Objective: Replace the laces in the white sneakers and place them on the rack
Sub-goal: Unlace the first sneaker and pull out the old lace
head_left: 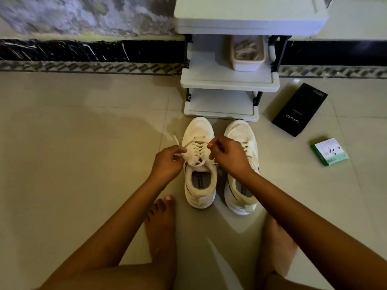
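Note:
Two white sneakers stand side by side on the tiled floor, toes toward the rack. The left sneaker (198,130) has a cream lace (195,152) threaded through its eyelets. My left hand (167,164) pinches one lace end at the shoe's left side; a loose tip sticks up past my fingers. My right hand (228,156) is curled over the lace's other end between the shoes and covers part of the right sneaker (240,132). The grey shoe rack (228,82) stands just beyond the toes.
A pale tub (248,66) of laces sits on the rack's middle shelf. A black phone box (299,110) and a small green-and-white box (329,151) lie on the floor to the right. My bare feet (161,227) rest below the shoes. A dark skirting band runs behind the rack.

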Demonstrator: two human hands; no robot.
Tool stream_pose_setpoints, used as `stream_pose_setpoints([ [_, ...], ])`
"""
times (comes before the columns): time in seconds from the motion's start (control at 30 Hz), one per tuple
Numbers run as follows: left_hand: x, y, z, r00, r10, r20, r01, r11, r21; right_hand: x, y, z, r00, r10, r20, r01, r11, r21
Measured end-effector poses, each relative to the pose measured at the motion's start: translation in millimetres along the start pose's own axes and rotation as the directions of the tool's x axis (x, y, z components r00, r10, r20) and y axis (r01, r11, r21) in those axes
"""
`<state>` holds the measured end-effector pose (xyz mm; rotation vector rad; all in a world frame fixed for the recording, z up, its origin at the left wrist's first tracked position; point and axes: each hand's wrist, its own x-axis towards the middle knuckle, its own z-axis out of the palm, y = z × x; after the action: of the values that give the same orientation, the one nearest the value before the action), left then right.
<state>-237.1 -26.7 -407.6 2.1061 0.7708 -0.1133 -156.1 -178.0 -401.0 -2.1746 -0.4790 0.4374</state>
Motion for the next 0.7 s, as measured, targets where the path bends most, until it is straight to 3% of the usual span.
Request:
stream_pose_setpoints([
  [0.07,-2.2,-3.0,-7.9,0.999,0.04,0.022,-0.042,0.993,0.111,-7.3,3.3,-2.2,0.984,-0.126,0.125,0.145,0.976,-0.16],
  [0.13,-5.3,0.4,-14.1,0.978,0.037,0.205,-0.074,0.982,0.175,-13.8,4.3,0.0,0.952,-0.191,0.238,0.272,0.884,-0.38],
  [0.2,-9.1,4.7,-12.5,0.926,0.017,0.376,-0.08,0.985,0.151,-15.0,4.0,0.5,0.94,-0.196,0.28,0.31,0.834,-0.456],
  [0.27,-8.6,8.1,-7.2,0.935,0.114,0.336,-0.17,0.975,0.144,-14.9,2.5,-0.2,0.936,-0.198,0.291,0.317,0.837,-0.447],
  [0.4,1.1,10.3,-8.1,0.97,0.22,0.101,-0.227,0.972,0.063,-11.1,7.4,1.3,0.95,-0.24,0.2,0.304,0.858,-0.413],
  [0.5,8.2,1.8,-9.3,0.963,0.196,0.184,-0.224,0.964,0.147,-7.9,13.6,2.5,0.962,-0.17,0.213,0.254,0.842,-0.476],
  [0.6,9.6,-8.9,-1.9,0.927,0.2,0.319,-0.255,0.956,0.142,-9.9,15.2,5.8,0.942,-0.309,0.131,0.332,0.81,-0.483],
  [0.7,12.3,-14.9,-0.4,0.918,0.205,0.339,-0.234,0.971,0.045,-11.3,13.9,14.1,0.899,-0.414,0.145,0.414,0.691,-0.592],
])
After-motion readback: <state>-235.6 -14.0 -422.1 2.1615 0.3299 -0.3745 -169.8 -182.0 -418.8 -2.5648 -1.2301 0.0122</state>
